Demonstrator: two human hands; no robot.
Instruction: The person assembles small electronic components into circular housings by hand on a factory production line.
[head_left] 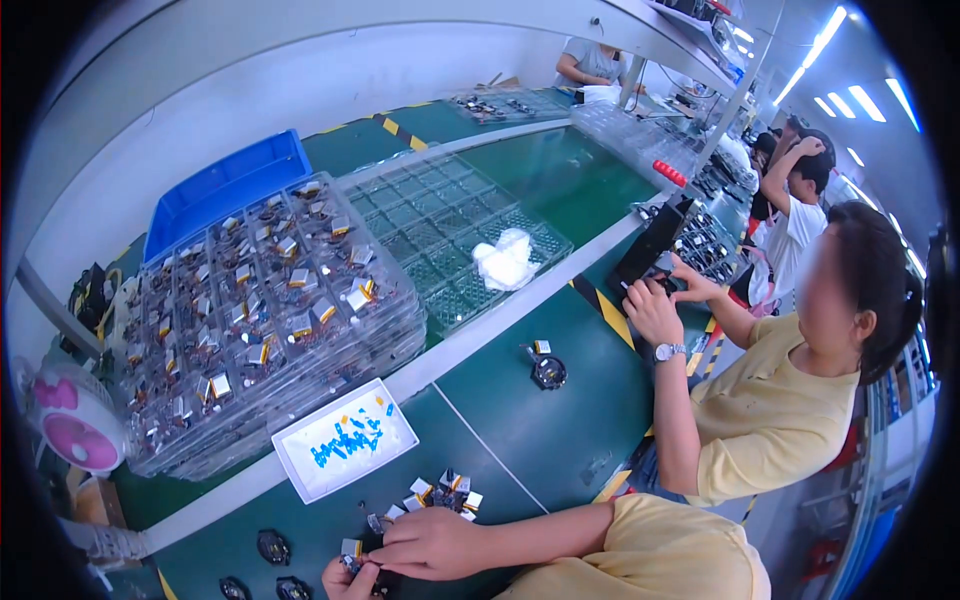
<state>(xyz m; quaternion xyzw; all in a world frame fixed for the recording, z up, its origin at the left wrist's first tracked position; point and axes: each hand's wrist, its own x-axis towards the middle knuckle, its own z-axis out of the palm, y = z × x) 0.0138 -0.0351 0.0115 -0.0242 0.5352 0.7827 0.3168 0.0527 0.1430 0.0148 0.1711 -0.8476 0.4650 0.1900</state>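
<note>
Low in the view, my left hand [348, 582] and my right hand [432, 545] meet with fingers pinched together. Between them a small silver pouch battery [351, 548] with a yellow edge shows, joined to a dark part mostly covered by my fingers. My left hand grips this part. The right fingertips press in close to it, and what they pinch is hidden. Just beyond my right hand lies a pile of similar batteries [445, 492] with dark wired parts. Round black watch-like cases [273, 546] lie left of my hands.
A white tray [290, 470] holds small blue and orange pieces. Behind it stand stacked clear trays [400, 335] of battery parts, a blue bin [160, 225] and a pink-and-white fan [80, 425]. Another round case [548, 373] lies toward a co-worker [780, 400] handling a black box [655, 240].
</note>
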